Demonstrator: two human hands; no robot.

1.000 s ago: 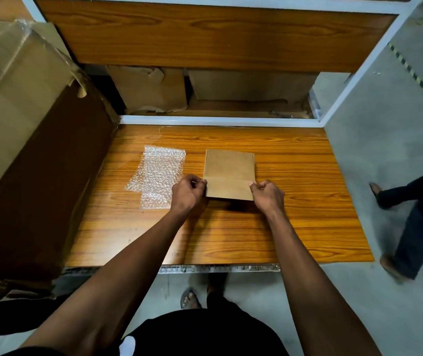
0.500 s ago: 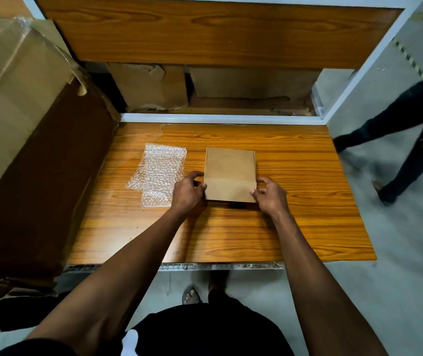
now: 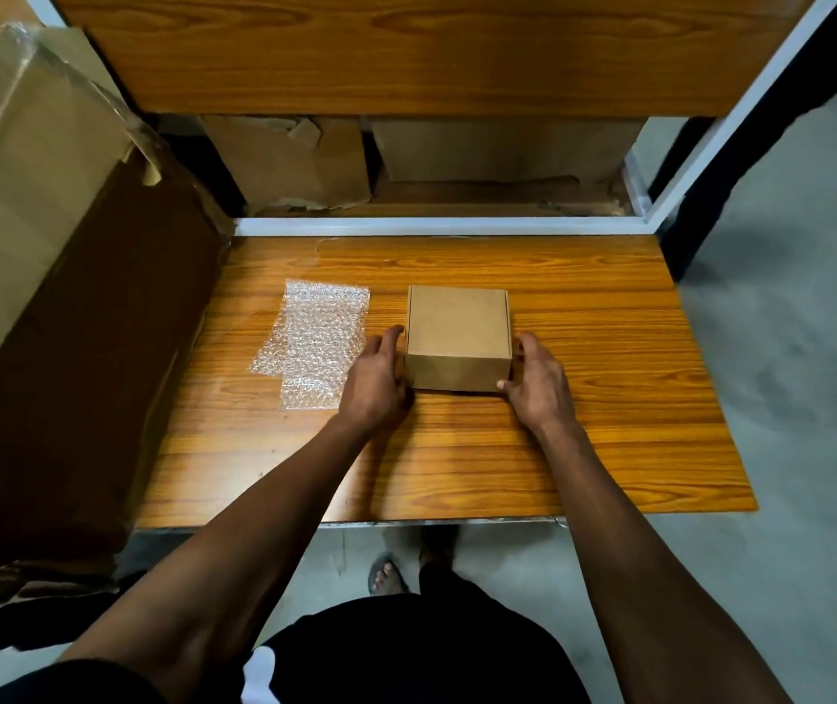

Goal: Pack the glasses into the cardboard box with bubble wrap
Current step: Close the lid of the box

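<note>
Presently, on the table point(image 3: 584, 449), listed left to right with the box point(image 3: 458, 337) as landmark:

1. Carton point(image 3: 50, 276). Large, far left of the box, standing off the table's left edge. Shut and taped; contents not visible.

2. Wrap point(image 3: 316, 343). One clear bubble sheet, flat on the table just left of the box, not touching it. Judged very light, limp and crushable; best lifted by an edge or corner.

3. Left hand point(image 3: 375, 383). Against the box's left side near its front corner. Grip wide: fingers straight along the wall, thumb low at the front; it touches rather than clamps.

4. Box. Small brown cardboard, mid-table, lid down and flat. Contents hidden; cannot tell whether anything is inside. Judged light, stiff at edges and corners, with panels that would dent under a hard squeeze. Matte surface, unlikely to slip. Best held by both side walls, as now; the lid probably opens from its front edge.

5. Right hand point(image 3: 538, 383). Against the box's right side. Grip wide: fingers along the wall, thumb at the lower front corner.

6. Glasses. None in view. Judged fragile; they would want wrapping before going in.

7. Shelf point(image 3: 457, 205). Behind the box, beyond the table's far edge, holding torn cardboard pieces.
</note>
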